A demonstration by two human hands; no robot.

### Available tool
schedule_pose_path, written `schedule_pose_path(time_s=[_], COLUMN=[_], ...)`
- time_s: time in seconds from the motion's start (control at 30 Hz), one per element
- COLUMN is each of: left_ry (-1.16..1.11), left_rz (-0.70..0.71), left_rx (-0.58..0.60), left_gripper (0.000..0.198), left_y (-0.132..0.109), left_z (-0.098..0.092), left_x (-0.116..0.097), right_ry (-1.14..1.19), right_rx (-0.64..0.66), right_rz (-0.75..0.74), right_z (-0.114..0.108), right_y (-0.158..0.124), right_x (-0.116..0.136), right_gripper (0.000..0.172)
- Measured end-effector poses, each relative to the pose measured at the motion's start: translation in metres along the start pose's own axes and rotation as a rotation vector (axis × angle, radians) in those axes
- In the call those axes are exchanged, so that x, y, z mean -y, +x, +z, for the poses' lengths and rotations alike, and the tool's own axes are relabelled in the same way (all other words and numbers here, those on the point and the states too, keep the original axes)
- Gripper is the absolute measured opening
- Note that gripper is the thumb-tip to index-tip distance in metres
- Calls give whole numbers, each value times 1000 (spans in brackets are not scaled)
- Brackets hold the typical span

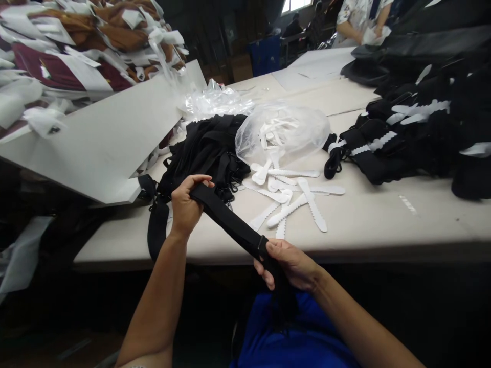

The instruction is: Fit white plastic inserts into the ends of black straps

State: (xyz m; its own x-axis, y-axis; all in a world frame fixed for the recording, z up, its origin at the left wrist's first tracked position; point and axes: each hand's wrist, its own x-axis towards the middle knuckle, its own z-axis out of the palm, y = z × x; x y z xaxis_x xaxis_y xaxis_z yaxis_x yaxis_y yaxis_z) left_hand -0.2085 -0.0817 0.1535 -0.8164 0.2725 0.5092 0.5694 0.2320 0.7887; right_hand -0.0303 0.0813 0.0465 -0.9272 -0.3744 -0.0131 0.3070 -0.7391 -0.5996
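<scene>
We grip a black strap in both fists, left hand and right hand, just in front of the table; its lower end vanishes against our dark lap.

1. A big pale table fills the room's middle.
2. A bright window shines far back.
3. A blue box stands by another table.
4. The back of the room is dark.
</scene>
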Motion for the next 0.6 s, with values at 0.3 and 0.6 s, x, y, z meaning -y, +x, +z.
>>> schedule_pose_path(time_s=[0.3,0.6], left_ry=[-290,-363], left_rz=[-404,-531], left_rx=[-75,-148], left_gripper=[25,27], left_y=[-26,-53], left_z=[0,-16], left_x=[44,67], right_ry=[16,-279], right_rx=[18,-196], right_rz=[86,54], right_z=[-17,-14], right_y=[-21,-29], right_x=[-3,2], right_gripper=[40,48])
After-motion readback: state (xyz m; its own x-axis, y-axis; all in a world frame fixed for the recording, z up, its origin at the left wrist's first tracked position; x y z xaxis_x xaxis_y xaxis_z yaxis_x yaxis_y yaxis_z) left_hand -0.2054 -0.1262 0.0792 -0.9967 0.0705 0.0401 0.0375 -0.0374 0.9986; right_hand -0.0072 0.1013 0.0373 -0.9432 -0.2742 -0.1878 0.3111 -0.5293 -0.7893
